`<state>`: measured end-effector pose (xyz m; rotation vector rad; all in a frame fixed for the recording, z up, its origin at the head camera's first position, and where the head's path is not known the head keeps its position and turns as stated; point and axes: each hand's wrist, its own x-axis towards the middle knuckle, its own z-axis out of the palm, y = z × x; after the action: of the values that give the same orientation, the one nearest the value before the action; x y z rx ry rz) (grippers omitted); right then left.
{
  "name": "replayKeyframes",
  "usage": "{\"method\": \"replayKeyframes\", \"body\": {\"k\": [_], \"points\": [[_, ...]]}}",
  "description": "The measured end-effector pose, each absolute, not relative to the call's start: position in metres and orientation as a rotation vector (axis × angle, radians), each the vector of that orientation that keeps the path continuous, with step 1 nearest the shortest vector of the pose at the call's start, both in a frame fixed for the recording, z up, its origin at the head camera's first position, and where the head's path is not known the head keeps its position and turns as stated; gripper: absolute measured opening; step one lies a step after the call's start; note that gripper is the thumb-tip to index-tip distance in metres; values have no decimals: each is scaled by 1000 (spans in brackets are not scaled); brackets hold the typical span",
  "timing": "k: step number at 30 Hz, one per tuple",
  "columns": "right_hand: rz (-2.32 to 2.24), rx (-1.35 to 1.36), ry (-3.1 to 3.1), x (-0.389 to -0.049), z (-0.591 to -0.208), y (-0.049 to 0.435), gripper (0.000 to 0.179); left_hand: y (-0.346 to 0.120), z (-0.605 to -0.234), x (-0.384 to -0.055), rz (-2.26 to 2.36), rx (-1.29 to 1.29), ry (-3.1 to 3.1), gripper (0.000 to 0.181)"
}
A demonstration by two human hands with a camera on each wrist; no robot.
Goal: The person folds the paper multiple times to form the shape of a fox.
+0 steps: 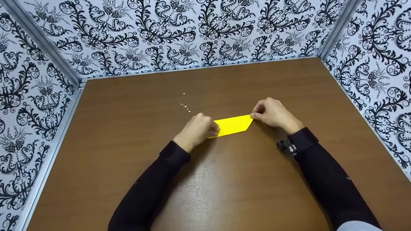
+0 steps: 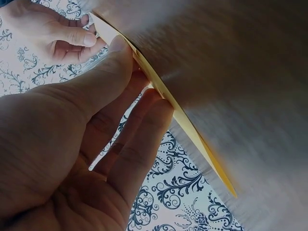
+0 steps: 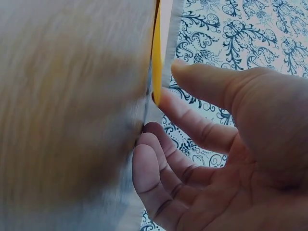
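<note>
A strip of yellow paper (image 1: 232, 125) with a slanted right end lies across the middle of the brown table. At its left end, my left hand (image 1: 198, 129) holds the paper, with thumb and fingertips along its edge. The left wrist view shows that thumb (image 2: 118, 45) against the yellow paper (image 2: 192, 132), which has layers slightly parted near the fingers. My right hand (image 1: 273, 114) is at the pointed right corner. In the right wrist view, its index finger (image 3: 192, 122) touches the tip of the paper, while the thumb (image 3: 202, 79) stands a little apart from it.
Several tiny pale specks (image 1: 186, 107) are on the table (image 1: 138, 97) beyond the left hand. Patterned black-and-white walls (image 1: 188, 29) with grey metal corner posts (image 1: 343, 19) enclose the back and sides. A dark strap with a buckle (image 1: 287, 146) shows at the right wrist.
</note>
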<state>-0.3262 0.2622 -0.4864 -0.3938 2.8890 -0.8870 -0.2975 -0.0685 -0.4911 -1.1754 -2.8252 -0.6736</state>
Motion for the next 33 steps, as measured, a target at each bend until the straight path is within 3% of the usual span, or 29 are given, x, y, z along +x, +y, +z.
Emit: {"method": "replayKeyframes", "body": {"k": [7,33], "points": [[-924,-330,2878,-323,-486,260,26,-69,-495,-297,-678,-1198,-2807,8],[-1058,-458,2845,-318,-471,255,13,-72,-488,-292,-690,-1181,-2809,5]]}}
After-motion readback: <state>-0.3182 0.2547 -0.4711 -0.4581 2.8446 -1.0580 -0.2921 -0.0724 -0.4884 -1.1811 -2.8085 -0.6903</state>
